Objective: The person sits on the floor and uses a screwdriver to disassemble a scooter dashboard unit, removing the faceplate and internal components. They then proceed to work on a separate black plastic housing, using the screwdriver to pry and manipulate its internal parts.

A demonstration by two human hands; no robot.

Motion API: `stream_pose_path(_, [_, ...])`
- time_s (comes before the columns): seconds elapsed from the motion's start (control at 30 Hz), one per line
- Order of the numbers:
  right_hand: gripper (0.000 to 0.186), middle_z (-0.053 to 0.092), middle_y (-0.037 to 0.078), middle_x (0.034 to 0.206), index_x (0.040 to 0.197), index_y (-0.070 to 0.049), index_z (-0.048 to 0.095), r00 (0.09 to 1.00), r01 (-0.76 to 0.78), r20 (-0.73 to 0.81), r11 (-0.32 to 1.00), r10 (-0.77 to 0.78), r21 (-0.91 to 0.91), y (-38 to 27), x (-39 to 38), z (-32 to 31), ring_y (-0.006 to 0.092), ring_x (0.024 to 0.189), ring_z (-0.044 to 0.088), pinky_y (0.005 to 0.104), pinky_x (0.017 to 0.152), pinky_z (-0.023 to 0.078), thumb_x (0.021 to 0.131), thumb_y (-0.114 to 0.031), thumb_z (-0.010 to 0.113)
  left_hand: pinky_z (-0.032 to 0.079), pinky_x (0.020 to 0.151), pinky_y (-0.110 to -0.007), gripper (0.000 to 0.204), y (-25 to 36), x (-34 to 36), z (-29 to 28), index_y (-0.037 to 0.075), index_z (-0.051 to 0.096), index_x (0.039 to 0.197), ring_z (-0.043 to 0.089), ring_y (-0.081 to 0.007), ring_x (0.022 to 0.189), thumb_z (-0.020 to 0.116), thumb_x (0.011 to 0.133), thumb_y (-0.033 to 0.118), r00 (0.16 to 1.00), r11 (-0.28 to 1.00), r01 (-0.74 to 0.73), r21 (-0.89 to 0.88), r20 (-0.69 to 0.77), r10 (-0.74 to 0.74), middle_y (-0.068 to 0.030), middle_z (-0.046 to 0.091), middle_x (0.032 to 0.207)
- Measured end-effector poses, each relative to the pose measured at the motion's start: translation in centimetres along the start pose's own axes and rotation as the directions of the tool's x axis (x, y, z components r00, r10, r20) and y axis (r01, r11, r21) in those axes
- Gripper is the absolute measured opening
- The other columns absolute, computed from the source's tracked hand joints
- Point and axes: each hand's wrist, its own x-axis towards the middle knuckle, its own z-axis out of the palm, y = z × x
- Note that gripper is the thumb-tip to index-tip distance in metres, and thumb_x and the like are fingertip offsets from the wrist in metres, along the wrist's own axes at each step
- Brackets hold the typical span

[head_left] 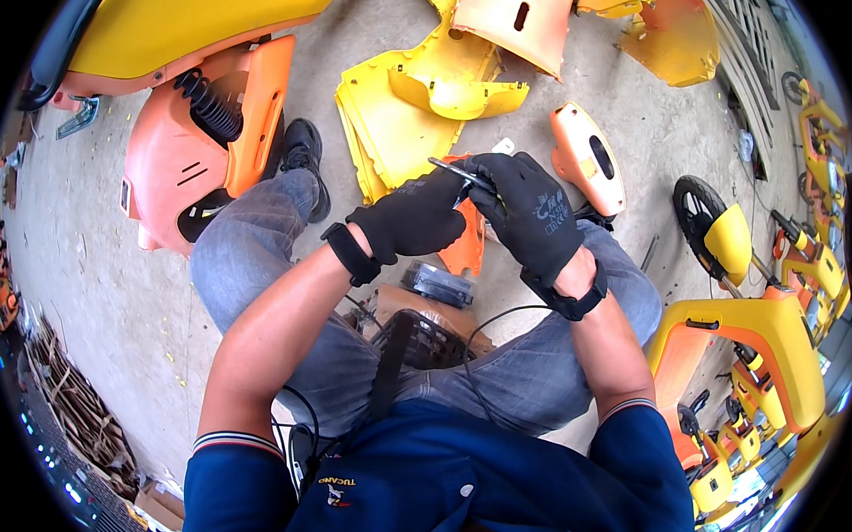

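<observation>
Both my hands wear black work gloves and meet in front of me, above my knees. My right hand (529, 211) is closed round a slim, shiny metal tool (451, 168), whose exact kind I cannot make out. My left hand (413, 215) is also closed, its fingertips hidden against the same tool. Just below and behind the hands shows an orange plastic panel (463, 253), partly covered by the gloves; whether they touch it I cannot tell. A dark, clear-topped box (438, 282) lies nearer me, between my legs.
Yellow plastic panels (398, 126) and a pale orange cover (516, 24) lie ahead on the concrete floor. An orange ring-shaped part (588, 159) is at right. A yellow-orange vehicle body (188, 162) with a black spring stands left. More yellow scooters (776, 348) crowd the right.
</observation>
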Motion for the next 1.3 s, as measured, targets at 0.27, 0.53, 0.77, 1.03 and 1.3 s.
stream_pose_path(0.27, [0.027, 0.065, 0.012, 0.094, 0.107, -0.007, 0.065, 1.000, -0.010, -0.015, 1.000, 0.009, -0.029, 0.3, 0.0, 0.2, 0.0330, 0.093, 0.062, 0.0428, 0.079, 0.052, 0.082, -0.013, 0.073, 0.050, 0.087, -0.046, 0.056, -1.3, 0.0, 0.4, 0.004, 0.046, 0.136, 0.062, -0.0428, 0.103, 0.056, 0.081, 0.004, 0.998, 0.998, -0.049, 0.048, -0.029, 0.051, -0.0250, 0.061, 0.113])
stream_pose_path(0.53, [0.022, 0.064, 0.013, 0.092, 0.100, -0.004, 0.065, 0.999, -0.035, 0.008, 0.998, 0.035, 0.057, 0.8, -0.3, -0.4, 0.0338, 0.089, 0.061, 0.0435, 0.076, 0.051, 0.081, -0.013, 0.074, 0.050, 0.084, -0.047, 0.056, -2.4, 0.4, 0.5, -0.003, 0.042, 0.134, 0.061, -0.0427, 0.100, 0.060, 0.083, 0.010, 0.998, 0.998, -0.054, 0.036, -0.018, 0.055, -0.0274, 0.060, 0.111])
stream_pose_path(0.77, [0.021, 0.063, 0.013, 0.090, 0.099, -0.004, 0.065, 0.998, -0.057, 0.026, 0.996, 0.055, 0.072, 0.7, -0.4, -0.6, 0.0339, 0.088, 0.061, 0.0435, 0.076, 0.051, 0.082, -0.012, 0.073, 0.050, 0.081, -0.046, 0.051, -2.9, 0.5, 0.6, -0.003, 0.044, 0.131, 0.062, -0.0416, 0.096, 0.059, 0.084, 0.010, 0.994, 0.994, -0.110, -0.024, -0.009, 0.110, -0.0262, 0.061, 0.107])
stream_pose_path(1.03, [0.020, 0.065, 0.012, 0.089, 0.098, -0.004, 0.064, 0.967, -0.254, 0.076, 0.908, 0.243, 0.333, 0.5, -0.3, -0.8, 0.0289, 0.081, 0.065, 0.0387, 0.073, 0.052, 0.082, -0.010, 0.075, 0.045, 0.101, -0.037, 0.063, -2.9, 0.8, 0.6, 0.002, 0.040, 0.144, 0.059, -0.0276, 0.112, 0.051, 0.082, 0.004, 0.992, 0.996, -0.032, -0.089, 0.122, 0.042, -0.0199, 0.059, 0.126])
stream_pose_path(1.3, [0.017, 0.066, 0.011, 0.079, 0.093, -0.004, 0.067, 0.909, -0.413, 0.208, 0.854, 0.362, 0.316, 1.2, -0.3, -1.6, 0.0225, 0.070, 0.063, 0.0343, 0.066, 0.048, 0.082, -0.015, 0.076, 0.042, 0.105, -0.037, 0.061, -3.6, 0.7, 1.0, 0.002, 0.043, 0.142, 0.056, -0.0245, 0.117, 0.052, 0.082, 0.005, 0.978, 0.986, -0.151, -0.071, 0.135, 0.159, -0.0184, 0.059, 0.128])
